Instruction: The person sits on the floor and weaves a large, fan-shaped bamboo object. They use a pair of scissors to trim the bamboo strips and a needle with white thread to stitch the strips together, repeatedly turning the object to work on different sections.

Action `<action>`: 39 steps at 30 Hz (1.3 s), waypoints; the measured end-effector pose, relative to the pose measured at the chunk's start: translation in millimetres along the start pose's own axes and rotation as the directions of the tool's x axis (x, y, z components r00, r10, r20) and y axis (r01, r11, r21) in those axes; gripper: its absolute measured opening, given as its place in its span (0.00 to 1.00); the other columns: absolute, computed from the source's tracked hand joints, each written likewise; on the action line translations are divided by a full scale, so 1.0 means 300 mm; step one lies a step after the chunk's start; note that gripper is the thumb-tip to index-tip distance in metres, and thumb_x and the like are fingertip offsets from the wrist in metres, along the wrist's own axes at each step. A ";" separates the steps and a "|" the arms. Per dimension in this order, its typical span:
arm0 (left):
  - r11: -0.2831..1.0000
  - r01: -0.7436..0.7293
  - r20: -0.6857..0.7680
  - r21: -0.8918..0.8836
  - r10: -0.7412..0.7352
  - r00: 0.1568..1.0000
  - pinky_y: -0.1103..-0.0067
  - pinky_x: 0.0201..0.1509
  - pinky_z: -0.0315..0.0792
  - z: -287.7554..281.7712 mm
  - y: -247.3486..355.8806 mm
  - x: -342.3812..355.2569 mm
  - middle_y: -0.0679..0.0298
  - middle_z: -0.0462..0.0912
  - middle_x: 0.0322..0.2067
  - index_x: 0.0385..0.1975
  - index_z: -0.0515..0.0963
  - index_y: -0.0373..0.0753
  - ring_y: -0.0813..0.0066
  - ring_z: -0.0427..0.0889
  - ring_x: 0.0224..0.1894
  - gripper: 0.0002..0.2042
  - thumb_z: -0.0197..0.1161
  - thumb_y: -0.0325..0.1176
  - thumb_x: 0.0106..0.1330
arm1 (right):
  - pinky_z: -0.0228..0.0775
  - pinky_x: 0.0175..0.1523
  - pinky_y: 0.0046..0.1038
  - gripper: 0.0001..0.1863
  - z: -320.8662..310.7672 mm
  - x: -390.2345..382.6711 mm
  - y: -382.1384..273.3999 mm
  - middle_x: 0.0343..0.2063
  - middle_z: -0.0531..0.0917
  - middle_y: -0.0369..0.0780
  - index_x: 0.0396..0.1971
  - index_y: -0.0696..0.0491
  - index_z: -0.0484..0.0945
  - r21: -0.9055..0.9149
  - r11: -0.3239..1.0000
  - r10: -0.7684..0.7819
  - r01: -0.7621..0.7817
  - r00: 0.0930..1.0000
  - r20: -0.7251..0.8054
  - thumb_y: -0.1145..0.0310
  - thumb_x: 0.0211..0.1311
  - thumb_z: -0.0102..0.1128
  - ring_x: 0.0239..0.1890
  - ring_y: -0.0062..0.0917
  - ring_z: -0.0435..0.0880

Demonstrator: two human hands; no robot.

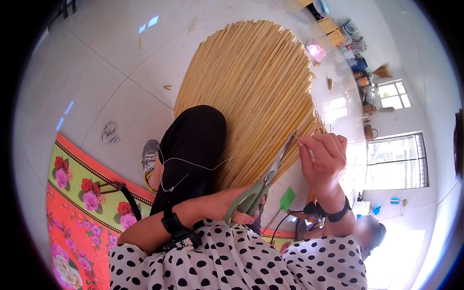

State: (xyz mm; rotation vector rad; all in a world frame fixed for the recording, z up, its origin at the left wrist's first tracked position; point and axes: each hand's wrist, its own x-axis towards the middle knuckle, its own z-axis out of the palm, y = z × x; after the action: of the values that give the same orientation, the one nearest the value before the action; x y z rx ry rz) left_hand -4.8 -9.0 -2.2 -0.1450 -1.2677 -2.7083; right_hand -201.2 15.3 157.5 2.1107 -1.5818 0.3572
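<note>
My left hand is closed around the green handles of a pair of scissors. The blades point up and to the right, their tips close to the fingertips of my right hand. That hand pinches a thin pale thread, which passes by the blades. From there the thread runs left across a mat of straw-coloured stalks and over my dark-trousered knee, ending in a loose loop. Whether the blades touch the thread I cannot make out. The mat is broad, with jagged stalk ends along its rim.
A floral red and green cloth lies at the lower left. On the tiled floor are a crumpled wrapper and stalk scraps. A green fly swatter is below the mat's right edge. Another person is at the lower right.
</note>
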 end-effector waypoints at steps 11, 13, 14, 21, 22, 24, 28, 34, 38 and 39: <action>0.602 0.165 -0.324 0.781 0.166 0.931 0.63 0.38 0.75 -0.013 0.042 -0.013 0.50 0.82 0.30 0.47 0.67 0.38 0.48 0.82 0.33 0.23 0.69 0.38 0.55 | 0.62 0.40 0.29 0.10 -0.006 -0.004 0.002 0.25 0.79 0.34 0.29 0.52 0.83 0.004 1.000 0.018 -0.018 1.000 0.012 0.78 0.43 0.72 0.29 0.26 0.78; 0.554 0.258 -0.384 0.792 0.122 0.915 0.62 0.41 0.75 -0.001 0.058 -0.012 0.49 0.82 0.32 0.47 0.67 0.37 0.46 0.82 0.37 0.24 0.70 0.35 0.52 | 0.62 0.40 0.30 0.10 -0.004 -0.004 0.003 0.25 0.79 0.34 0.29 0.52 0.83 0.010 1.000 0.022 -0.022 1.000 0.011 0.78 0.44 0.72 0.29 0.26 0.78; 0.527 0.304 -0.414 0.794 0.102 0.904 0.62 0.43 0.74 0.001 0.062 -0.011 0.48 0.82 0.33 0.47 0.67 0.37 0.45 0.82 0.39 0.25 0.71 0.33 0.51 | 0.62 0.40 0.30 0.10 -0.003 -0.005 0.003 0.25 0.79 0.34 0.29 0.52 0.83 0.013 1.000 0.024 -0.024 1.000 0.011 0.78 0.44 0.72 0.29 0.26 0.78; 0.557 0.224 -0.394 0.800 0.206 0.896 0.60 0.41 0.74 -0.014 0.035 -0.009 0.48 0.82 0.32 0.46 0.67 0.39 0.46 0.83 0.36 0.22 0.68 0.37 0.56 | 0.61 0.39 0.30 0.10 -0.008 -0.007 0.005 0.25 0.80 0.34 0.29 0.52 0.83 0.001 1.000 0.028 -0.028 0.999 0.024 0.78 0.44 0.71 0.29 0.26 0.78; 0.589 0.211 -0.384 0.780 0.185 0.905 0.60 0.41 0.74 -0.020 0.029 -0.009 0.48 0.82 0.32 0.47 0.67 0.39 0.46 0.82 0.36 0.22 0.68 0.36 0.56 | 0.61 0.39 0.30 0.10 -0.008 -0.008 0.004 0.25 0.80 0.34 0.29 0.52 0.83 0.001 1.000 0.031 -0.031 0.999 0.026 0.78 0.44 0.71 0.29 0.26 0.78; 0.634 0.200 -0.372 0.747 0.150 0.916 0.63 0.41 0.75 -0.023 0.028 -0.010 0.48 0.82 0.33 0.48 0.67 0.38 0.48 0.83 0.36 0.24 0.70 0.35 0.55 | 0.61 0.39 0.30 0.09 -0.009 -0.010 0.003 0.26 0.80 0.34 0.29 0.52 0.83 0.000 0.999 0.036 -0.036 0.999 0.030 0.77 0.44 0.71 0.29 0.26 0.78; 0.752 0.174 -0.338 0.636 0.068 0.939 0.73 0.40 0.75 -0.033 0.032 -0.011 0.54 0.81 0.34 0.51 0.67 0.36 0.62 0.83 0.35 0.27 0.73 0.32 0.54 | 0.61 0.40 0.30 0.09 -0.012 -0.011 0.002 0.26 0.80 0.34 0.29 0.52 0.83 -0.002 0.999 0.041 -0.041 0.998 0.037 0.78 0.44 0.71 0.29 0.26 0.78; 0.985 0.125 -0.046 0.117 -0.120 0.992 0.82 0.40 0.73 -0.102 0.051 -0.027 0.67 0.77 0.33 0.52 0.68 0.37 0.81 0.77 0.35 0.27 0.73 0.31 0.53 | 0.62 0.40 0.30 0.09 -0.009 -0.004 -0.005 0.26 0.81 0.35 0.29 0.53 0.83 0.029 0.998 0.051 -0.052 0.998 0.035 0.79 0.45 0.71 0.28 0.26 0.78; 0.990 0.133 0.040 0.047 -0.135 0.990 0.83 0.41 0.73 -0.107 0.066 -0.041 0.68 0.77 0.33 0.52 0.69 0.37 0.82 0.76 0.34 0.27 0.72 0.31 0.53 | 0.62 0.41 0.29 0.09 -0.010 0.001 -0.005 0.27 0.82 0.35 0.29 0.53 0.83 0.032 0.997 0.062 -0.063 0.998 0.033 0.79 0.46 0.71 0.28 0.27 0.79; 0.989 0.130 0.023 0.067 -0.132 0.991 0.83 0.41 0.73 -0.104 0.064 -0.040 0.68 0.77 0.33 0.52 0.69 0.37 0.82 0.76 0.34 0.26 0.72 0.31 0.53 | 0.62 0.41 0.29 0.09 -0.012 -0.001 -0.006 0.27 0.82 0.35 0.28 0.53 0.83 0.030 0.997 0.068 -0.069 0.997 0.036 0.79 0.46 0.70 0.28 0.27 0.79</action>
State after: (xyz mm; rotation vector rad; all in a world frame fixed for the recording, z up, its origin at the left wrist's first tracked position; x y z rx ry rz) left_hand 9.5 -44.1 -9.6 -0.0945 -1.4201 -2.7778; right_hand -199.4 17.7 160.1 2.1005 -1.6818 0.3726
